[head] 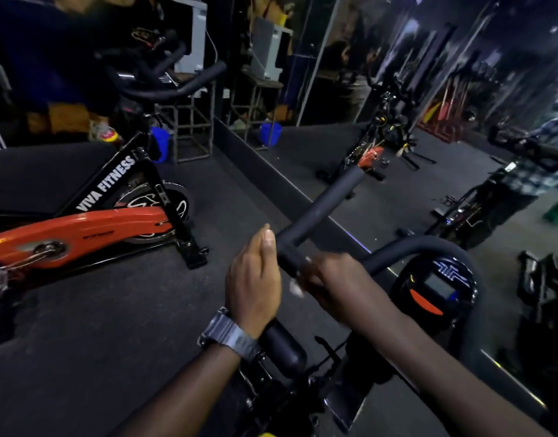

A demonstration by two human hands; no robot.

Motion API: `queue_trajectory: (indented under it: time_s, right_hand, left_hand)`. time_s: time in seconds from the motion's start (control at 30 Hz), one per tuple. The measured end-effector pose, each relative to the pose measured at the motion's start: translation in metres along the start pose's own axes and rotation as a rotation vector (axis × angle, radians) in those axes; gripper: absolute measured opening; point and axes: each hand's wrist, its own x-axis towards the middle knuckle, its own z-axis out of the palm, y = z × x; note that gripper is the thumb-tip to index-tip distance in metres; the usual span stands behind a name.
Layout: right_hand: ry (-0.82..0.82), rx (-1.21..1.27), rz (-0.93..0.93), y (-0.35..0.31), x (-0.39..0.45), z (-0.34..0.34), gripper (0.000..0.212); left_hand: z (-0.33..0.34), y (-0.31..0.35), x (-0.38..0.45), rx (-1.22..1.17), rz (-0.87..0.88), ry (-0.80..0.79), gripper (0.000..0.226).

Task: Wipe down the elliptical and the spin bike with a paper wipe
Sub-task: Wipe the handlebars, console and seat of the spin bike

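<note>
A: Start big. What's the machine under the hands?

B: The near one with the round console (435,287), which I take for the elliptical. Use its long black handlebar (321,209) as the landmark: the bar's long axis runs from low near the wearer, up and away to the right, toward the mirror wall (350,127). The spin bike (82,222), orange guard and all, stands well apart to the left of that bar, not yet touched.

A: And the hands on the bar?

B: Both sit at the bar's lower-middle stretch. The left hand (255,279) is on the bar's left side, fingers curled round the foam, thumb lying up along it. The right hand (328,279) is just beside it on the right, clenched over the bar with the paper wipe (296,288) pressed under the fingers (only a small white scrap peeks out below the knuckles).

A: So which way does the wipe go?

B: My judgement: along the bar's axis. Most of the bare foam lies up and away from the right hand's fingers, toward the far tip; a shorter stretch lies below, behind the left wrist. The right hand is the nearer one for the upward pass, the left steadying.
</note>
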Motion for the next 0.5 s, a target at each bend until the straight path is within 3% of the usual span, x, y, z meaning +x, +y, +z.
queue_trajectory:
  time_s: [0.1,0.3,0.4,0.5]
  right_hand:
    - [-0.087,-0.019,0.068,0.008,-0.025,-0.002,0.018]
    - [0.075,-0.002,0.022,-0.028,0.041,0.003,0.014]
    - [0.032,-0.053,0.052,-0.019,-0.007,0.000,0.025]
    - [-0.062,-0.130,0.123,0.002,-0.059,-0.004,0.012]
  left_hand:
    - [0.000,-0.001,0.001,0.007,0.012,-0.005,0.077]
    - [-0.001,0.000,0.001,0.035,0.025,-0.059,0.076]
    - [-0.004,-0.001,-0.002,0.082,0.017,-0.084,0.069]
    - [-0.001,-0.003,-0.001,0.189,0.071,-0.120,0.049]
